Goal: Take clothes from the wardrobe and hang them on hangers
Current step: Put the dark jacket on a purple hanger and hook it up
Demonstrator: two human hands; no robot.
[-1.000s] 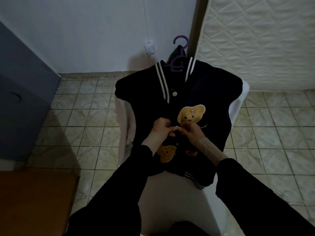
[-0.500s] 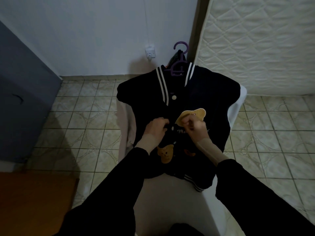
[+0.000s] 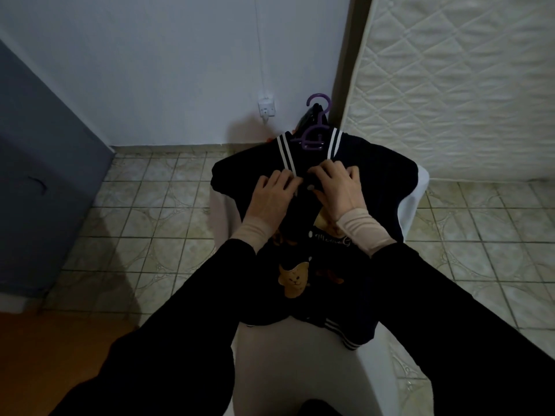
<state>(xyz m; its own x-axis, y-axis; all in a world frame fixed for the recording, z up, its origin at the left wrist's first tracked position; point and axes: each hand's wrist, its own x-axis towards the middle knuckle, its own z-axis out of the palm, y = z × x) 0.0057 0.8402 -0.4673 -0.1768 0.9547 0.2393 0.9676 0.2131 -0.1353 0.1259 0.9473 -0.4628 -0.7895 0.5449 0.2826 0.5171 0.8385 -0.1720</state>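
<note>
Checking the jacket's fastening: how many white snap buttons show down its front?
3 on the jacket: one between the left hand and right hand, one by the right wrist, one lower. Hands may hide others.

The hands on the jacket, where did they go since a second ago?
Both hands went up the front of the dark jacket, from the middle by the bear patch to just under the striped collar. The left hand and right hand now lie at the top button, fingers on the cloth. The purple hanger stays inside the neck, and the jacket stays spread on the white chair.
</note>
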